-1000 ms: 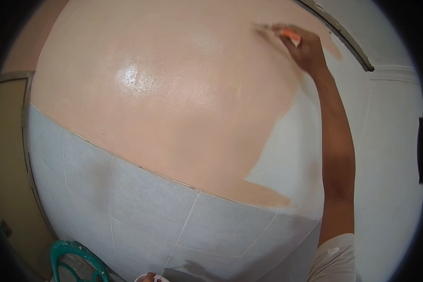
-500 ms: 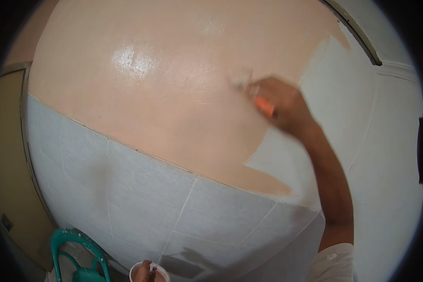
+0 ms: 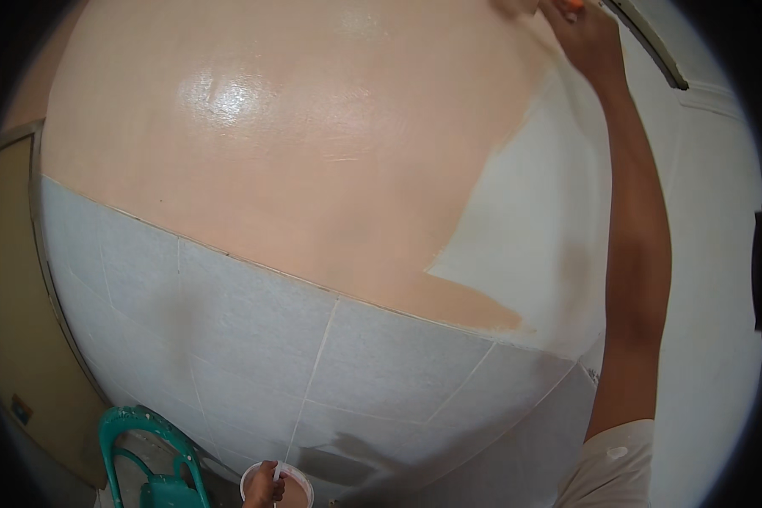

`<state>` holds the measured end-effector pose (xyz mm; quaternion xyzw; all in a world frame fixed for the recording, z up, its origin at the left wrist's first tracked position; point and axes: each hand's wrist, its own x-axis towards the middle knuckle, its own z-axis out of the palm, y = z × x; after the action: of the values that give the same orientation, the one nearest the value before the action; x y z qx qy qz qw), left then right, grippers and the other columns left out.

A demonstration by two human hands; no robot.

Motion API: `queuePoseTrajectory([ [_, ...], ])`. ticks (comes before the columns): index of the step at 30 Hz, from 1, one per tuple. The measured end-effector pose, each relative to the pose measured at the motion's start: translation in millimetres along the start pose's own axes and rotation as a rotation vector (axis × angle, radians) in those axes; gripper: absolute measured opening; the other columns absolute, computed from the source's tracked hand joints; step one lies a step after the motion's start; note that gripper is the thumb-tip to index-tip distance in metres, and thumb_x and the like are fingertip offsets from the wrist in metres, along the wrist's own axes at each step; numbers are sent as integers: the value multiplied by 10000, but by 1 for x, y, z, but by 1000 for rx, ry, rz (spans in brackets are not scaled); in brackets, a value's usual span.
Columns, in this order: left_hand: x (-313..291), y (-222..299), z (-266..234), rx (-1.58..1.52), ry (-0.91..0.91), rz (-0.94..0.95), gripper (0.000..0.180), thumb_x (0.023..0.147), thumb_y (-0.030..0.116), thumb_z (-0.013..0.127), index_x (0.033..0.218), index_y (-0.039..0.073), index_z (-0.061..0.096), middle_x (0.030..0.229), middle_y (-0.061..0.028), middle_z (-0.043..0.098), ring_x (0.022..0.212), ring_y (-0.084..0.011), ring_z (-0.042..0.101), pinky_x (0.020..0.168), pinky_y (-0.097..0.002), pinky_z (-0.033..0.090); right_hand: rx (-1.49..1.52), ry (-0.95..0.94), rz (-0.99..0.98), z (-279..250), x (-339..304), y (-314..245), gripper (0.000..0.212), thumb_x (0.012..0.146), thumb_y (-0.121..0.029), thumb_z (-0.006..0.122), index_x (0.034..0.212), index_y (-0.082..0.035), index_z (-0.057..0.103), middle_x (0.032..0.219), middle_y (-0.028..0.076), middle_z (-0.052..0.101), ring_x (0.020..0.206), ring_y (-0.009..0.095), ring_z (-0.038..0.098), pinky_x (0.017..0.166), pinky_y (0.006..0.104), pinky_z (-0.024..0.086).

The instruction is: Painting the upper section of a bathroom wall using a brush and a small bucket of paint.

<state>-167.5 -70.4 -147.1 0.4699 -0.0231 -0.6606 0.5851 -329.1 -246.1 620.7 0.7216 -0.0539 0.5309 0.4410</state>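
Stretched up to the top edge of the view, my right hand [image 3: 588, 42] is closed around a paintbrush with an orange handle [image 3: 573, 7]. Its blurred head is against the upper part of the wall, partly cut off by the frame. Wet peach paint [image 3: 313, 169] covers most of this wall, with a ragged edge beside a bare white patch [image 3: 525, 195]. Low down, my left hand [image 3: 263, 486] grips a white bucket [image 3: 308, 479] at its rim or handle; I cannot tell which. Peach paint is inside the bucket.
Grey-blue tiles [image 3: 254, 330] cover the lower wall below a thin ledge. A green plastic chair [image 3: 144, 419] spotted with paint stands at the lower left, near a brown door [image 3: 8, 279]. On the right is a white wall [image 3: 707, 279] with a dark object [image 3: 761, 271] on it.
My right hand has moved up and to the right with the paintbrush, from mid-wall to the top edge. My left hand and the bucket appear slightly higher and further right.
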Motion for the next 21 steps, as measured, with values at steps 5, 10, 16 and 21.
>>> queuePoseTrajectory([
  [5,1,6,15,50,-30,-15,390,890,446,411,819,71,494,502,63,304,392,-71,250,381,-251,170,-105,16,-251,16,-3,25,138,842,-125,644,945,-48,694,784,78,668,681,159,585,636,286,473],
  [10,9,-2,13,17,78,-10,384,891,446,415,811,81,501,516,39,330,397,-91,263,383,-253,173,133,-178,-490,22,-138,-72,163,817,-121,659,976,-86,679,945,64,682,889,230,660,732,332,553],
  [16,13,-25,10,319,129,359,393,914,459,488,749,105,533,496,53,324,383,-88,260,385,-260,194,764,-444,-131,19,-147,-113,111,797,-115,699,888,-52,693,807,78,687,719,178,658,635,292,514],
  [21,69,-44,-29,515,89,406,424,897,523,469,825,110,529,496,56,336,383,-87,262,390,-253,196,529,-225,47,30,-35,-28,186,840,-230,667,922,-70,714,704,65,667,601,101,571,580,267,474],
])
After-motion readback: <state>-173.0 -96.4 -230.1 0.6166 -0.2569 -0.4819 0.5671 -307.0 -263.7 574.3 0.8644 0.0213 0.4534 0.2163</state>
